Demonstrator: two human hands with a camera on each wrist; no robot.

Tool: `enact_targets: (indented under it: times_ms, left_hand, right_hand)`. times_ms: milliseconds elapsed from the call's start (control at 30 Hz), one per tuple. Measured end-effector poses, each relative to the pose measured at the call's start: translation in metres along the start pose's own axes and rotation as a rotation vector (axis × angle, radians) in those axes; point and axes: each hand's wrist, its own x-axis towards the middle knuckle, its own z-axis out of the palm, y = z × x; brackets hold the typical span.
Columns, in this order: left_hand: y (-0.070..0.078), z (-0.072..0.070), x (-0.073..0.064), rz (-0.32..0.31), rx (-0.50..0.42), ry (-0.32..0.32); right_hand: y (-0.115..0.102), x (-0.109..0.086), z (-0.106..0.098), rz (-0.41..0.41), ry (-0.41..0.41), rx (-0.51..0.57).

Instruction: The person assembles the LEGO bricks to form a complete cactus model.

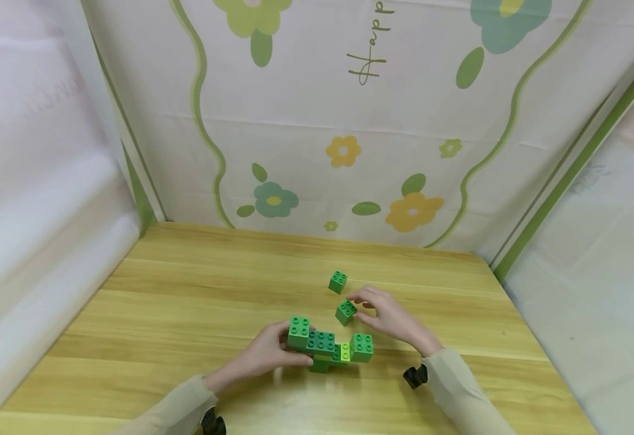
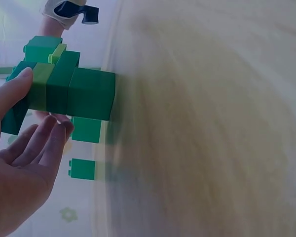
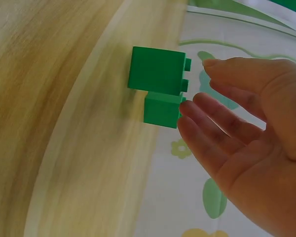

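Note:
An assembly of toy building blocks (image 1: pixel 321 342) in dark green, bright green and yellow-green is held between the thumb and fingers of my left hand (image 1: pixel 271 350). In the left wrist view the thumb presses one face of the block assembly (image 2: pixel 91 94). My right hand (image 1: pixel 386 315) reaches around a loose green block (image 1: pixel 345 312) with thumb and fingers apart. In the right wrist view, the nearer green block (image 3: pixel 157 70) lies just off the fingertips, not gripped. Behind it stands a second loose green block (image 1: pixel 338 281).
The wooden tabletop (image 1: pixel 213 272) carries everything. A white cloth wall with printed flowers (image 1: pixel 295 109) rises at its back edge, and pale cloth panels flank the left and right sides. A black device (image 1: pixel 416 376) sits at the right wrist, another (image 1: pixel 213 422) at the left.

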Motion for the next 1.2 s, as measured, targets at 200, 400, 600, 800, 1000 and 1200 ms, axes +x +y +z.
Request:
enact_targets:
  times_ms: [200,400,600,800,1000,1200]
  left_hand:
    - [0.004,-0.001,-0.003,-0.028,-0.071,0.001]
    - [0.007,-0.002,-0.004,-0.029,-0.074,-0.010]
    - [0.009,-0.001,-0.004,-0.033,-0.073,-0.006]
    - [0.011,-0.001,-0.005,-0.032,-0.063,0.000]
    - [0.013,-0.002,-0.005,-0.028,-0.037,0.009]
    - [0.013,-0.003,-0.005,-0.020,-0.039,0.023]
  right_hand:
    - [0.006,0.003,0.004,0.012,-0.037,-0.009]
    - [0.009,0.004,0.006,0.060,-0.081,-0.036]
    - [0.010,0.003,0.008,0.096,-0.084,-0.041]
    - [0.010,0.002,0.009,0.114,-0.075,-0.033]
    - [0.007,0.000,0.008,0.113,-0.052,-0.042]
    - [-0.001,0.001,0.002,0.076,0.000,-0.062]
